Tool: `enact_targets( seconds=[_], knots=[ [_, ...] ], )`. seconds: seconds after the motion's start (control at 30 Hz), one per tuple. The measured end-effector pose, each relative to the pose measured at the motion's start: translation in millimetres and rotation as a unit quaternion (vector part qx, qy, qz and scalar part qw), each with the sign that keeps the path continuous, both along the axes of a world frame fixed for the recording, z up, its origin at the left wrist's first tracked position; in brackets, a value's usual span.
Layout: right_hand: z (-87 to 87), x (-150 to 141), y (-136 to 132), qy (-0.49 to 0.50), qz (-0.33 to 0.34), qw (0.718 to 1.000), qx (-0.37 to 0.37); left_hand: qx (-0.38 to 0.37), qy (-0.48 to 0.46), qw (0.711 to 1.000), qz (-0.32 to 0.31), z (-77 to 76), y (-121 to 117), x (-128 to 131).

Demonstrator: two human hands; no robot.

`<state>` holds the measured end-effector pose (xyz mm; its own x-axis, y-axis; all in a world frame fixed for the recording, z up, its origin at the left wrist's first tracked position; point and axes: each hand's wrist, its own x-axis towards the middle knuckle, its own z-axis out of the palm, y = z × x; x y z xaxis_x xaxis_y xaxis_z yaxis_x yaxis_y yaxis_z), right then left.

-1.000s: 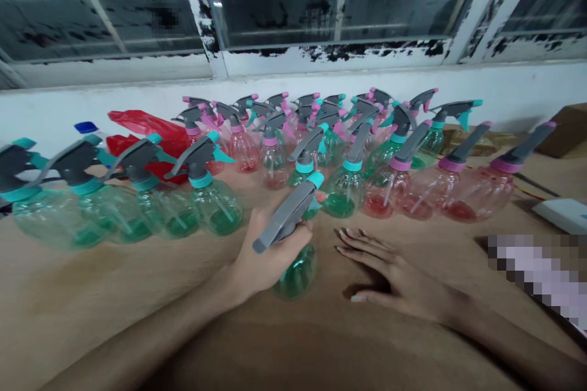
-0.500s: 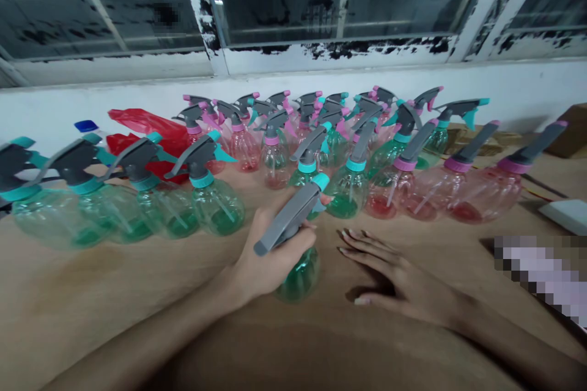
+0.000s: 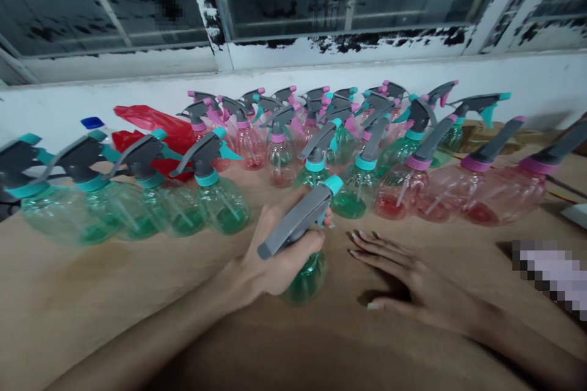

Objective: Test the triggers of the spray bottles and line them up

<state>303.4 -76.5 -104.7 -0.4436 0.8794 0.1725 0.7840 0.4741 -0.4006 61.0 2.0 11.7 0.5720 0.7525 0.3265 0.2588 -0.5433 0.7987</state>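
Note:
My left hand (image 3: 279, 250) is wrapped round the neck of a green spray bottle (image 3: 308, 281) with a grey and teal trigger head. The bottle stands on the wooden table (image 3: 160, 281), and my fingers hide its collar and most of its trigger. To its right, my right hand (image 3: 398, 275) rests palm down on the tabletop, fingers stretched out, holding nothing. Just beyond the held bottle stand another green spray bottle (image 3: 351, 198) and a pink spray bottle (image 3: 389, 201).
Several green spray bottles (image 3: 224, 211) line the left side. Many pink and green ones crowd the back, near a red plastic bag (image 3: 156, 125) and a blue-capped bottle (image 3: 93, 123). Brown cardboard (image 3: 490, 134) lies at the back right. A blurred-out pale object (image 3: 550, 275) is at the right.
The whole view has shifted slightly, so things appear a little further right. My left hand keeps its grip on the spray bottle; my right hand stays flat on the table.

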Motion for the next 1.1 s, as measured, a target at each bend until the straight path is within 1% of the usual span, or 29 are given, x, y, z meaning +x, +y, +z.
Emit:
enact_targets(
  seconds=[0.1, 0.23, 0.33, 0.43, 0.6, 0.83, 1.1],
  knots=[
    [-0.7, 0.4, 0.2, -0.006, 0.003, 1.0, 0.004, 0.017, -0.024, 1.0, 0.0, -1.5, -0.8, 2.2],
    [-2.1, 1.0, 0.1, -0.014, 0.004, 1.0, 0.011, 0.033, -0.007, 0.999, 0.015, -5.6, -1.9, 3.1],
    [-2.2, 1.1, -0.1, -0.017, 0.004, 1.0, 0.011, 0.027, -0.009, 0.999, 0.032, -9.3, -2.0, 4.0],
    [-1.5, 1.0, -0.2, -0.017, 0.006, 1.0, 0.009, 0.024, -0.009, 0.999, 0.034, -11.1, -1.7, 4.9],
    [1.7, 0.4, -0.1, -0.003, 0.006, 1.0, 0.001, 0.017, 0.001, 1.0, 0.022, -9.2, -1.5, 4.5],
    [0.9, 1.2, 1.7, 0.014, 0.014, 1.0, -0.003, 0.016, 0.017, 0.999, 0.035, -6.4, -3.2, 4.4],
    [0.5, 1.7, 1.5, -0.009, 0.016, 1.0, 0.002, 0.011, 0.007, 0.999, 0.037, -9.3, -2.1, 5.0]
  ],
)
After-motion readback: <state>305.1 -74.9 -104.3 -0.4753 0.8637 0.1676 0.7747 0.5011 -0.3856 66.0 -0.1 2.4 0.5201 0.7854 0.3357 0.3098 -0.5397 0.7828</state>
